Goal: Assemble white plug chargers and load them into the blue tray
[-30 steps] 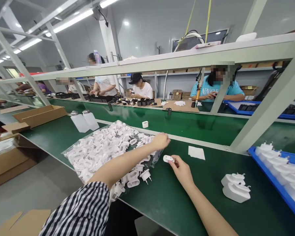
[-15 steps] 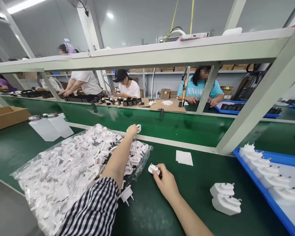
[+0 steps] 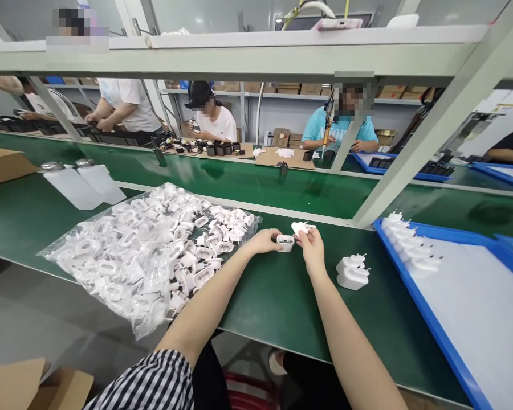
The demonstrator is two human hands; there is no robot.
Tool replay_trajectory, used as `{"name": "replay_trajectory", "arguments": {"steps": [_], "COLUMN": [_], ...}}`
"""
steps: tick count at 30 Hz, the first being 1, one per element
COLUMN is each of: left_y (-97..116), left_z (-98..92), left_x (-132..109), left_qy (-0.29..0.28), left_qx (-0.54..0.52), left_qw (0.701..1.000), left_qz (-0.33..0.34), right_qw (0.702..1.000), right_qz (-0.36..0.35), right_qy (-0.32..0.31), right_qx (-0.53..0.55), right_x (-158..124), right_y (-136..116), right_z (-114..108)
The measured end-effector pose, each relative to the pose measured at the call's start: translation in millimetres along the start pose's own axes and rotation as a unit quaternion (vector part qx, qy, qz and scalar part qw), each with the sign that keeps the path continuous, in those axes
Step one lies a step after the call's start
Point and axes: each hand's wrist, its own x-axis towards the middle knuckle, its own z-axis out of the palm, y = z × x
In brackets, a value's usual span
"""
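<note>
My left hand (image 3: 264, 241) grips a white charger housing (image 3: 286, 244), its open end facing me with darker parts visible inside. Just right of it, my right hand (image 3: 313, 246) pinches a white plug cover (image 3: 300, 228) with metal pins. The two pieces are close together; whether they touch, I cannot tell. Left of my hands, a clear plastic bag (image 3: 147, 310) lies spread under a heap of white plug covers (image 3: 203, 253). Two white plug chargers (image 3: 353, 273) stand together on the green bench (image 3: 273, 296), right of my right hand.
A blue tray (image 3: 427, 324) at the right holds a row of white chargers (image 3: 410, 245). Two white bottles (image 3: 83, 185) stand at the back left. A slanted post (image 3: 393, 171) and crossbeam (image 3: 239, 60) stand ahead. Co-workers sit across the green belt (image 3: 239, 179).
My left hand has come back from the belt edge beyond the bag, bringing the white housing near my right hand. My right hand has shifted, still holding the plug cover. The view has tilted down.
</note>
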Motion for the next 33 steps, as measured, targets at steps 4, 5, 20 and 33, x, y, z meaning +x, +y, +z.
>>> {"name": "replay_trajectory", "arguments": {"steps": [4,5,20,33], "left_y": [-3.8,-3.0,11.8,27.6], "left_z": [3.8,2.7,-0.4,-23.1], "left_x": [-7.6,-7.8,-17.1,3.1], "left_qy": [-0.006,0.005,0.048,-0.08], "left_qx": [-0.046,-0.042,0.151,0.215], "left_qw": [0.998,0.998,0.985,0.972], "left_qz": [0.038,0.047,0.067,0.043], "right_qw": [0.996,0.993,0.954,0.906], "right_qz": [-0.022,-0.027,-0.022,-0.01], "right_qy": [-0.086,-0.103,-0.19,-0.217], "right_qx": [-0.033,-0.044,-0.232,-0.363], "right_x": [2.9,2.7,-3.4,7.7], "right_y": [-1.4,-2.0,-15.1,-37.7], "right_z": [-4.6,-5.0,-11.2,-14.4]}}
